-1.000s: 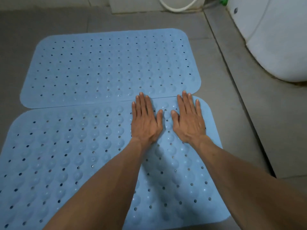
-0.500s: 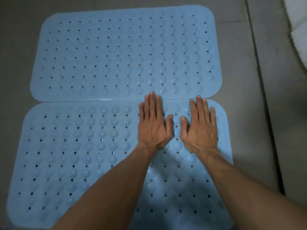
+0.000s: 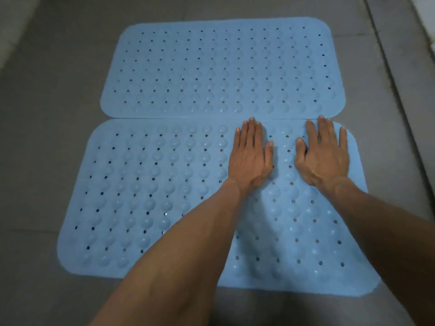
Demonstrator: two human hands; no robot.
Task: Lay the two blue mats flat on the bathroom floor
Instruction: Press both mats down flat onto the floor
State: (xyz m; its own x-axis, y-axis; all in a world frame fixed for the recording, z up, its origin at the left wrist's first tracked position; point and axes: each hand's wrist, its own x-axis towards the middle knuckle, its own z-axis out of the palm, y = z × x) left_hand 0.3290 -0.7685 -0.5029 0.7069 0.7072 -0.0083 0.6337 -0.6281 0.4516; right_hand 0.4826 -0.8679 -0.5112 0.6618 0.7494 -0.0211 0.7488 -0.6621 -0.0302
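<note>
Both palms press the near mat [image 3: 150,198] flat on the grey floor [image 3: 47,114], beside the far mat [image 3: 221,69].

The 2 blue mats lie flat, long edges meeting, the far one at 12 o'clock from the near one. The left hand [image 3: 250,156] and right hand [image 3: 322,156] rest side by side, apart, on the near mat's 1 o'clock corner, fingers straight and released, grasping nothing, fingertips reaching the seam.

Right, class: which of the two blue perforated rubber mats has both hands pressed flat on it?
The nearer blue perforated rubber mat: the left hand and right hand lie on its far right part. The farther mat is untouched.
</note>
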